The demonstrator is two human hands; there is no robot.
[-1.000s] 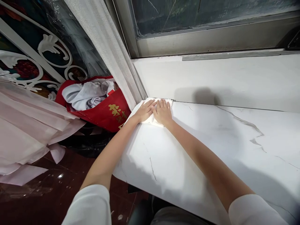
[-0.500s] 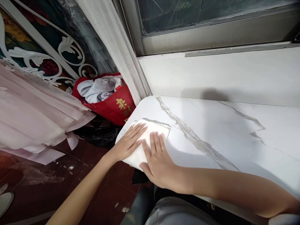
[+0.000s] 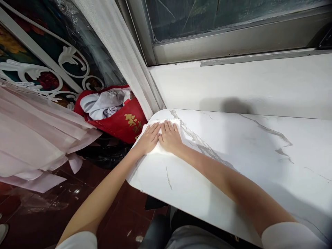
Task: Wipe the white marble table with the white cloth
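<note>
Both of my hands lie flat, side by side, on a white cloth [image 3: 177, 123] near the far left corner of a white marble-patterned tabletop [image 3: 233, 155]. My left hand [image 3: 149, 139] presses the cloth's left part at the table's rounded edge. My right hand [image 3: 169, 137] presses the cloth's middle, fingers together and pointing away from me. Only the cloth's far edge and a strip under my palms show. A wet grey streak [image 3: 199, 147] runs across the tabletop to the right of the cloth.
A white curtain [image 3: 121, 55] hangs at the table's left corner below a window frame [image 3: 220, 38]. A red bag [image 3: 119, 119] stuffed with grey fabric sits on the dark red floor [image 3: 52, 207]. Pink fabric [image 3: 33, 138] spreads at left. A white wall ledge [image 3: 246, 83] backs the table.
Both hands slid the cloth away from me, from the table's near left edge back toward the far left corner. The wet streak remains on the tabletop.
</note>
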